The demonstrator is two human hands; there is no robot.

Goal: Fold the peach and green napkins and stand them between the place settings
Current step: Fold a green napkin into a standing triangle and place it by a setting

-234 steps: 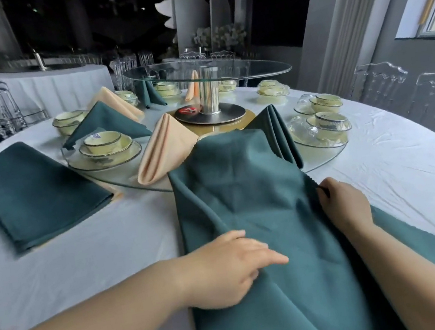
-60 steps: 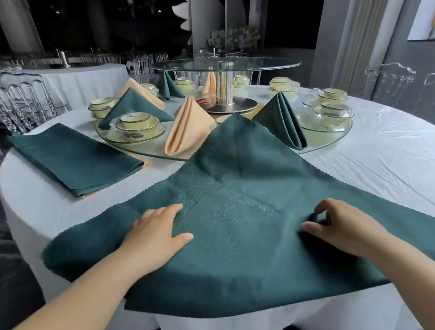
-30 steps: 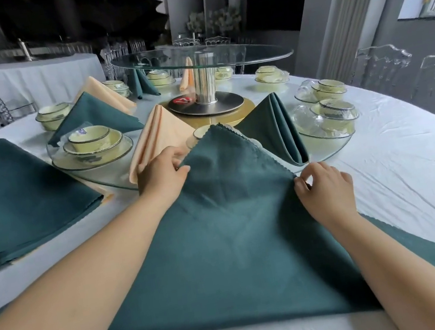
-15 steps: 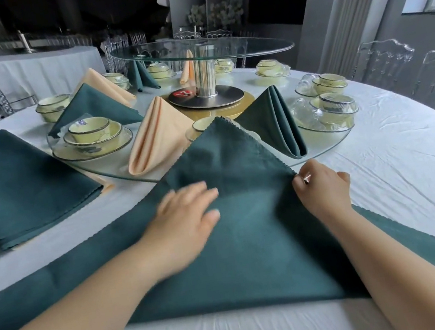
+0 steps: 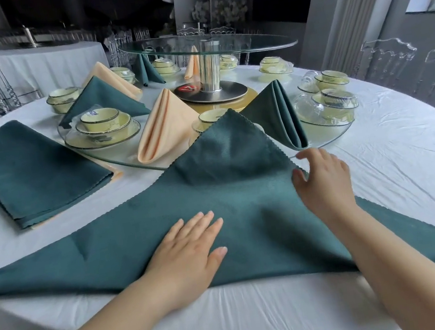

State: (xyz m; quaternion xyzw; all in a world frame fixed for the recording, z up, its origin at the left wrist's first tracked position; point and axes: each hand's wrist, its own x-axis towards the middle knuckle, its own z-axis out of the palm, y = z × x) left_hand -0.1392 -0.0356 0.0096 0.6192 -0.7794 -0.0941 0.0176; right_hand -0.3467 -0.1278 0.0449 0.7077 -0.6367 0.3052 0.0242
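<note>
Your left hand, back from the apex, presses the green napkin flat, fingers straight; your right hand rests loosely spread at its edge. Triangle fold set.

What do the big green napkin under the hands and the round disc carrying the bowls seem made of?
Green napkin: woven cloth, matte; fine weave texture, zigzag-cut edges. Disc: apparently clear glass, glossy; the white tablecloth shows through, and its rim glints.

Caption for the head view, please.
Left hand presses a triangular green napkin flat while right hand touches its edge.
</note>
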